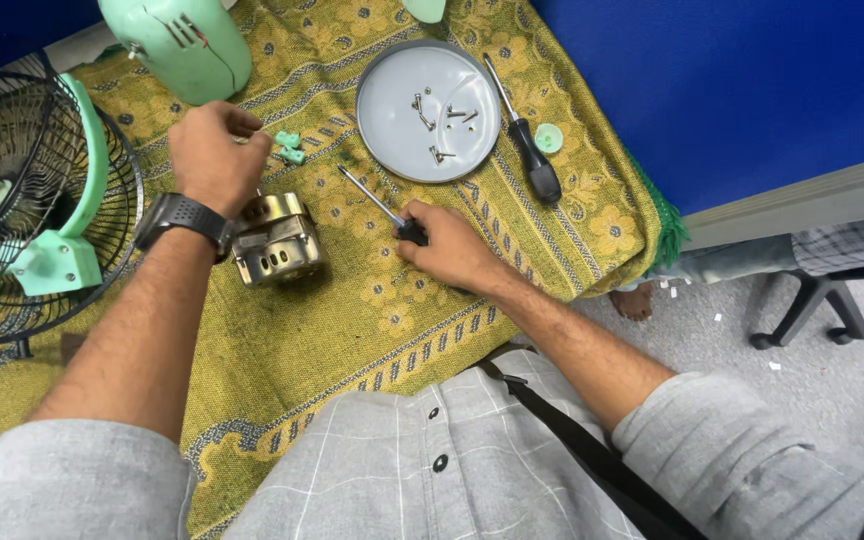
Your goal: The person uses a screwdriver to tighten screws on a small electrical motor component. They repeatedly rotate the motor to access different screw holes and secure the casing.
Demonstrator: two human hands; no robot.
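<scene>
L hand (210, 155) is curled in a fist above the metal motor (277, 243), near the middle of the yellow cloth (352, 320); can't tell if it holds anything. R hand (449, 245) is closed on the small screwdriver (377, 203), its tip pointing up-left. Gray plate (392, 140) w/ screws (432, 112) sits by the cloth's far edge, big screwdriver (527, 140) just beside it.

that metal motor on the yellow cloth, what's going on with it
A person sits at a yellow patterned cloth. Their left hand is closed just above the metal fan motor; their right hand grips a screwdriver lying on the cloth. Loose screws sit in a grey plate, with a second screwdriver beside it.
</scene>
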